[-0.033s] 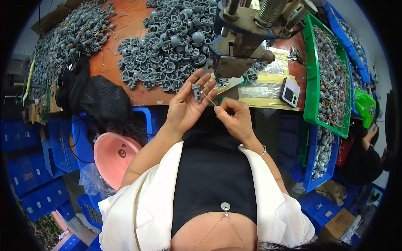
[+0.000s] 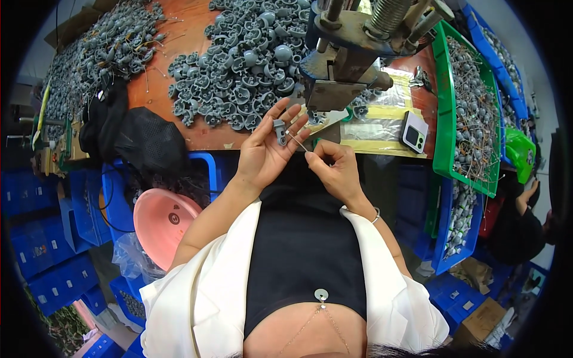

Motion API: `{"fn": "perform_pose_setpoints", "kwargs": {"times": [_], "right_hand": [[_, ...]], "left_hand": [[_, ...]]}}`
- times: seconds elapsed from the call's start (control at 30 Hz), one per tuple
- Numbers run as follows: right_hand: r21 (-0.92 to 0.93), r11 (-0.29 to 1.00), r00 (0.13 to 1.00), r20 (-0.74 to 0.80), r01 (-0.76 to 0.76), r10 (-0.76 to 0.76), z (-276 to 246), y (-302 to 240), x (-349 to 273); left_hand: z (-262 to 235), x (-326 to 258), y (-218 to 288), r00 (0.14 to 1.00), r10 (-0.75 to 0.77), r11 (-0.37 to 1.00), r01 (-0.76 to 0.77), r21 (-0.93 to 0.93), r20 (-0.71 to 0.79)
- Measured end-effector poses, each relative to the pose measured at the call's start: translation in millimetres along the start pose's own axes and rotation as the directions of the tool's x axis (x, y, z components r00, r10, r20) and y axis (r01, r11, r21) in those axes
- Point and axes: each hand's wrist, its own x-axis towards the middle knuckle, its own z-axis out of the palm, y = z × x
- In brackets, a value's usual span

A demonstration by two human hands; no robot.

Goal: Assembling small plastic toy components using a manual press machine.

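My left hand [image 2: 261, 160] is turned palm up, its fingers stretched out and slightly curled. A small grey plastic part [image 2: 280, 132] with a rounded top rests across it at the base of the fingers. Thumb and forefinger of my right hand [image 2: 335, 170] pinch the end of a thin wire [image 2: 301, 144], which reaches up toward the left fingers. Whether the wire joins the grey part is too small to tell. Both hands are at the table's front edge, just below a metal press [image 2: 334, 89].
Grey half-round plastic shells [image 2: 239, 77] are heaped on the orange table [image 2: 197, 138]. Wired grey pieces [image 2: 119, 45] pile at far left. A phone [image 2: 413, 132] lies right of the press, beside a green crate [image 2: 444, 107]. A pink basin [image 2: 161, 221] stands lower left. Someone sits at far right.
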Motion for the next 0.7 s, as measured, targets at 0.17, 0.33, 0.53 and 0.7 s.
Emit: {"fn": "perform_pose_setpoints", "kwargs": {"times": [0.17, 0.33, 0.53, 0.7], "right_hand": [[-0.022, 1.000, 0.999, 0.037, -0.007, 0.008, 2, -9, 0], [-0.036, 0.998, 0.998, 0.039, 0.048, -0.046, 0, -14, -5], [-0.041, 0.998, 0.999, 0.017, 0.044, -0.043, -2, -16, -10], [-0.040, 0.998, 0.999, 0.025, 0.040, -0.039, 0, -16, -11]], "left_hand": [[1, -1, -1, 0.997, 0.015, 0.990, -0.026, 0.140, 0.078], [5, -1, -5, 0.997, 0.049, 0.989, -0.057, 0.138, 0.063], [7, 0, -9, 0.998, 0.055, 0.998, -0.055, 0.016, 0.011], [7, -2, -12, 0.995, 0.099, 0.995, -0.099, 0.015, 0.016]]}}
